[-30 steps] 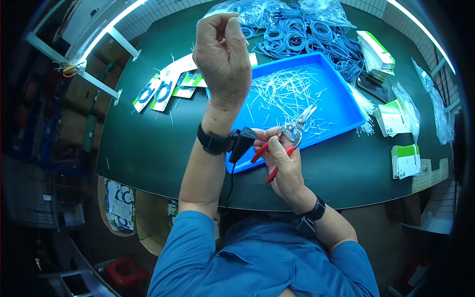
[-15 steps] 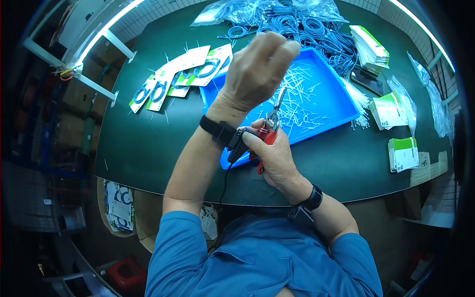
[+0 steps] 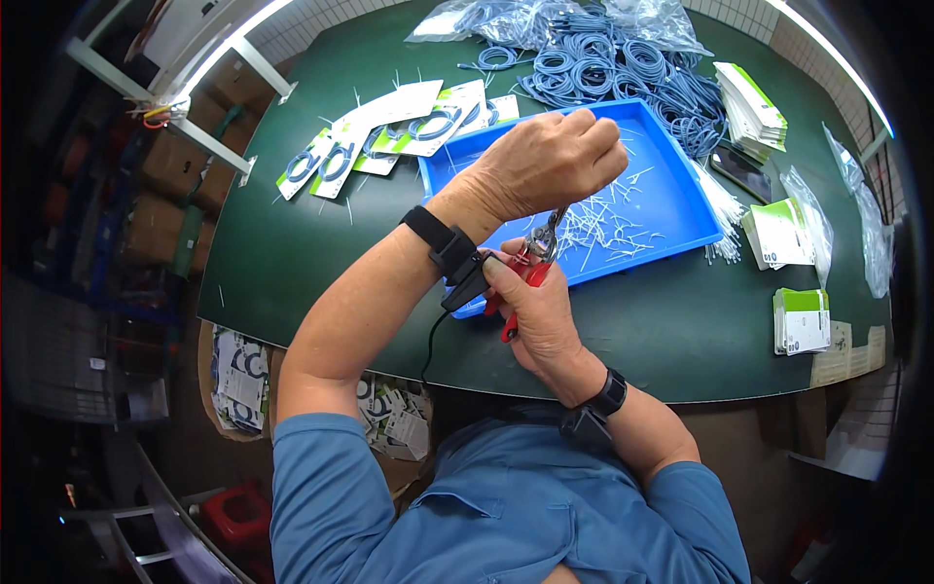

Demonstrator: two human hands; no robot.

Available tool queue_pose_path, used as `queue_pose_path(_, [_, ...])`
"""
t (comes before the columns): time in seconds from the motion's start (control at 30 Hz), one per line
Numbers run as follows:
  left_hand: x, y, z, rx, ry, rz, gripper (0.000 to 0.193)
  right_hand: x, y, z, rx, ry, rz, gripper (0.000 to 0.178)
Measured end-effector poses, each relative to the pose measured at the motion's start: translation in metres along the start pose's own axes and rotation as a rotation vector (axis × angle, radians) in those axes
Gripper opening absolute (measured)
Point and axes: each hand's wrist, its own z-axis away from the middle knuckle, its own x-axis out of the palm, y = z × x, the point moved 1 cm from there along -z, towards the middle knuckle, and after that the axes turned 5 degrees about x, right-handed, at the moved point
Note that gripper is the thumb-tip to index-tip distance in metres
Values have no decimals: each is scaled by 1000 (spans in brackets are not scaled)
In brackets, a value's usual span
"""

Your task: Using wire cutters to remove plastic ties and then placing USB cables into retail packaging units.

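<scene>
My left hand (image 3: 559,161) is closed, knuckles up, above the blue tray (image 3: 671,136). Whatever its fingers may hold is hidden. Below it, my right hand (image 3: 545,316) grips a pair of red-handled cutting pliers (image 3: 538,255). Their metal jaws point up and away, with the tips partly behind my left hand. Short white offcuts, like cable tie ends (image 3: 608,229), lie scattered on the tray floor. To the left of the tray, coiled blue cables on white and green cards (image 3: 428,122) overlap in a row, with thin white tails sticking out.
A heap of coiled blue cables (image 3: 593,73) and clear plastic bags (image 3: 662,21) fills the far side. Right of the tray are long white ties (image 3: 720,209), a phone (image 3: 741,173) and card stacks (image 3: 747,109). Boxes of carded cables (image 3: 238,380) stand below the front edge.
My left hand has come down and slightly right, nearer the pliers, and is less blurred. My right hand still grips the pliers in much the same place. The whole view has shifted a little.
</scene>
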Motion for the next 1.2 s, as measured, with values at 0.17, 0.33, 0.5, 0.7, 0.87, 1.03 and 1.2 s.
queue_pose_path(0.17, [-8, -2, 0, -249, 46, 12, 13, -7, 4, 2, 54, -2, -33, 37])
queue_pose_path(0.33, [-15, -8, 13, -539, 232, 0, 11, -6, -4, 11, -49, -31, 163, 38])
queue_pose_path(0.5, [-25, -8, 32, -622, 237, -53, 12, -20, -19, 9, -92, -91, 329, 41])
queue_pose_path(0.7, [-28, -14, 40, -595, 354, -32, 11, -10, -30, -3, -68, -172, 438, 44])
queue_pose_path(0.87, [-18, -15, 38, -617, 501, 96, 8, -3, -18, -5, -80, -168, 549, 45])
queue_pose_path(1.03, [-13, -10, 42, -869, 646, 463, 8, -2, -14, -8, -93, -140, 530, 46])
queue_pose_path(1.2, [-13, -2, 43, -1036, 739, 789, 9, -4, -15, -9, -122, -132, 603, 47])
